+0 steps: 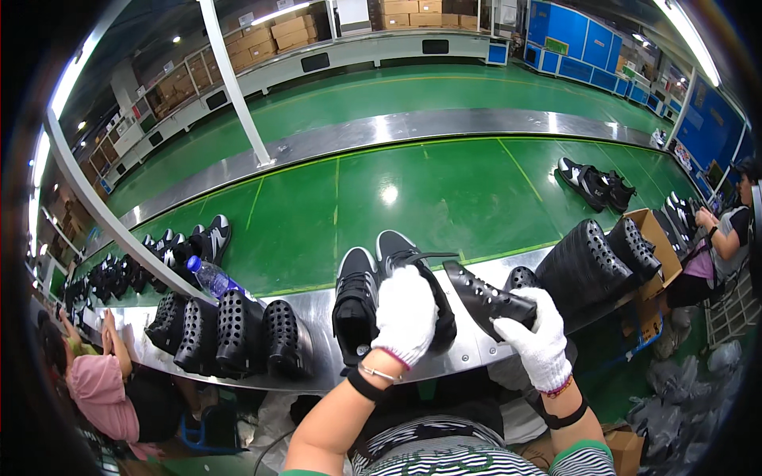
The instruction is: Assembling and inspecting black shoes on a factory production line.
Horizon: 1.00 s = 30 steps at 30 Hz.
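Observation:
In front of me, a pair of black-and-grey sneakers stands side by side on the metal ledge. My left hand (pixel 408 312), in a white knitted glove, is closed on the right sneaker (pixel 394 246) at its upper; a dark strap-like strip sticks out past the fingertips. The left sneaker (pixel 355 297) stands untouched beside it. My right hand (pixel 536 337), gloved too, grips a black perforated plastic shoe insert (pixel 482 299) at its wide end. The insert is tilted above the ledge, its narrow end toward the sneakers and apart from them. The left fingertips are partly hidden.
Stacked black inserts (pixel 240 333) stand on the ledge to the left, near a water bottle (pixel 213 278). More stacks (pixel 583 258) and a cardboard box (pixel 663 262) are at right. Sneakers (pixel 591 184) lie on the green belt (pixel 444 190). People sit at both sides.

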{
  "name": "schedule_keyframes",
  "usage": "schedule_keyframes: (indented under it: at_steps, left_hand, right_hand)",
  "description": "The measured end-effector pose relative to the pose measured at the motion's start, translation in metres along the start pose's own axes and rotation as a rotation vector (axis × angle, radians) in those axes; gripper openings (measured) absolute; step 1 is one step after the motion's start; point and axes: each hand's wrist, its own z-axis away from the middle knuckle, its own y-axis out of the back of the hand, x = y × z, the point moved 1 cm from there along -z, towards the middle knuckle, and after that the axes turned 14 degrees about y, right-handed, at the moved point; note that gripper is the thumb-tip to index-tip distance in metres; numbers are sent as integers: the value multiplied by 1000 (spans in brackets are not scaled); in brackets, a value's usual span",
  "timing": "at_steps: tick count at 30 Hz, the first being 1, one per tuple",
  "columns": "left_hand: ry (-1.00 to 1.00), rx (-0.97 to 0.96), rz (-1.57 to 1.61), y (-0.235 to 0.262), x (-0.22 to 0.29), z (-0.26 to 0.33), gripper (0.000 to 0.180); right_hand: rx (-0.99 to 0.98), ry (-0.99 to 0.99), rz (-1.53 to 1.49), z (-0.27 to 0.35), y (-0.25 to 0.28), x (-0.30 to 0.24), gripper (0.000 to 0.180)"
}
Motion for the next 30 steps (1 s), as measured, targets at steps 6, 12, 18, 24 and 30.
schedule_keyframes:
  at_steps: [6,12,18,24,30]
  left_hand:
    - [163,210,-99,-32,-19,-13,33]
    - [59,221,20,2,-22,-11,20]
    - [-68,112,141,16,-20,4,22]
    - [-108,77,242,15,-21,5,25]
    - [-48,47,255,20,-24,10,23]
  right_hand:
    - [-141,34,179,6,-3,6,39]
    - [-316,134,333,-8,7,-18,44]
    - [-680,99,597,-36,-37,-19,46]
    - [-551,531,748,-23,-76,44,32]
    - [-886,500,494,-15,-62,9,17]
